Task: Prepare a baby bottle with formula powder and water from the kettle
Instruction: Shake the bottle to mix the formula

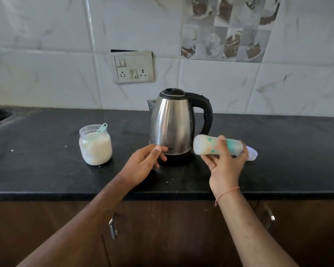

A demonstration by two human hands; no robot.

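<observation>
Black counter (46, 170) with a steel kettle (172, 124). Left of the kettle, an open jar (95, 146) of white powder with a scoop (102, 128). Right of it, the right hand (224, 162) grips a sideways, milky bottle (216, 146); the left hand (143, 162), loosely curled, holds nothing

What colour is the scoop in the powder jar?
Light teal scoop, standing in the jar; head view shows it best.

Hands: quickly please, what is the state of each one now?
Left hand: open, fingers loosely curled, holding nothing.
Right hand: closed, fingers gripping the baby bottle, which lies sideways.
</observation>
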